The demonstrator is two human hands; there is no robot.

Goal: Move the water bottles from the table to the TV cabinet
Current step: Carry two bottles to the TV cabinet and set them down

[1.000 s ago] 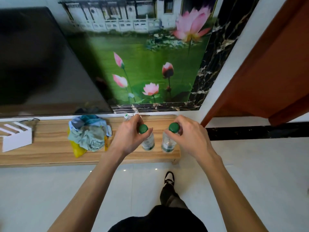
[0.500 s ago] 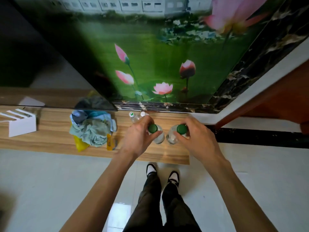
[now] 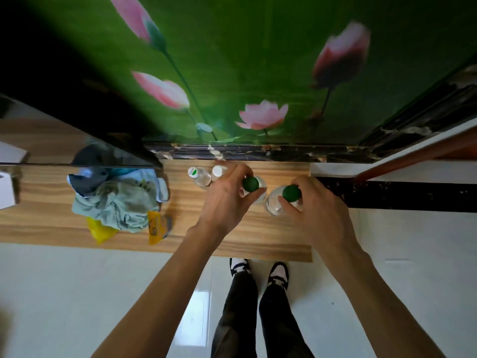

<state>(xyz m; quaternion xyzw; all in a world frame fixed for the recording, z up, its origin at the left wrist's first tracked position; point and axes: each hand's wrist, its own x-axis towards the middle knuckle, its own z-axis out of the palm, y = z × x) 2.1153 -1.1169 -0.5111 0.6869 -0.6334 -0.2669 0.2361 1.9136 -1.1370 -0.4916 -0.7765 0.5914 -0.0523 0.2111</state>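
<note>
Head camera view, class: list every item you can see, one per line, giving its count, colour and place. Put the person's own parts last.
Green-capped water bottles: two, clear, right part of the cabinet, one in each hand.
White-capped bottles: two, clear, at the back, beside the left hand.
TV cabinet: one, light wood, along the wall.
Cloth pile: one, pale blue-green and grey, left of the bottles.
Yellow packets: two, under the cloth's front edge.
TV: one, black, upper left.
Lotus mural: one, green with pink flowers, on the wall.
White object: one, far left edge.
Left hand: one, fingers round the left green cap.
Right hand: one, round the right green cap.
Legs and shoes: two, black trousers, on the white floor.
</note>
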